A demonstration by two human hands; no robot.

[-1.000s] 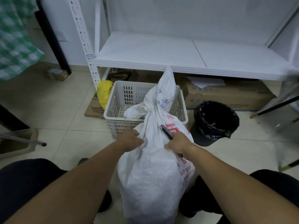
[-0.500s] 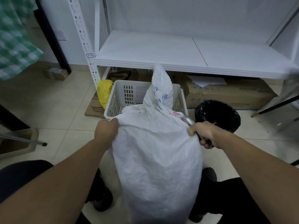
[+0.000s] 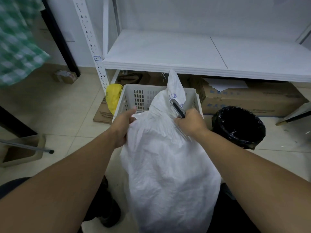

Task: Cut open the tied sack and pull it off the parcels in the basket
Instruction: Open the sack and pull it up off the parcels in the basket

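Full white tied sack (image 3: 168,165) against basket (image 3: 127,96)

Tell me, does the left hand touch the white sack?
Touching. The head view shows the left hand gripping the sack at its upper left side, with no gap. The right hand holds a utility knife.

post label (image 3: 97,58): unclear | sack print (image 3: 175,95): blurred | carton print (image 3: 223,93): blurred

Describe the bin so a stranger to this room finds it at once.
Start at the white shelf against the wall; under its right half lies a long cardboard box on the floor. Just in front of that box, right of the white basket, stands the round bin, the only thing lined with a black bag.
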